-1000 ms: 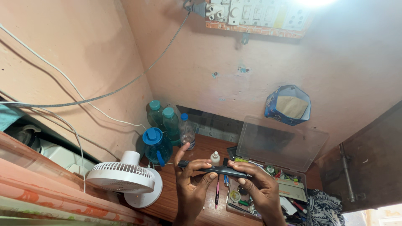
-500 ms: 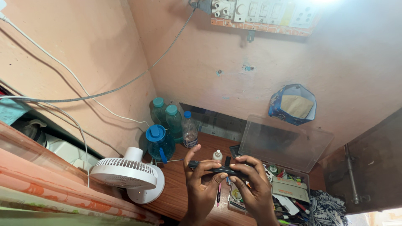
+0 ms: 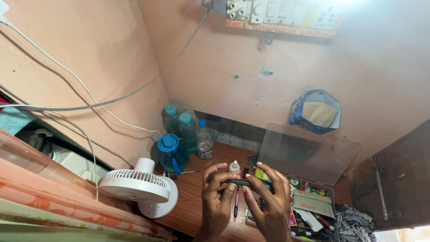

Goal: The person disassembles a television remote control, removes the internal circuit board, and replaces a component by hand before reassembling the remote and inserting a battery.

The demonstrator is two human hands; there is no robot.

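Two hands pinch a thin dark flat device point(image 3: 235, 182), likely a phone held edge-on, above the wooden tabletop point(image 3: 192, 201): left hand point(image 3: 218, 197) at one end, right hand point(image 3: 268, 201) at the other. Even fingertip pressure keeps it level. A small white dropper bottle point(image 3: 234, 166) stands just behind, a white desk fan point(image 3: 136, 187) to the left.

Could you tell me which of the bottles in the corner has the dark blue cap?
The small clear bottle, rightmost of the group against the wall. The two taller green bottles beside it have teal caps.
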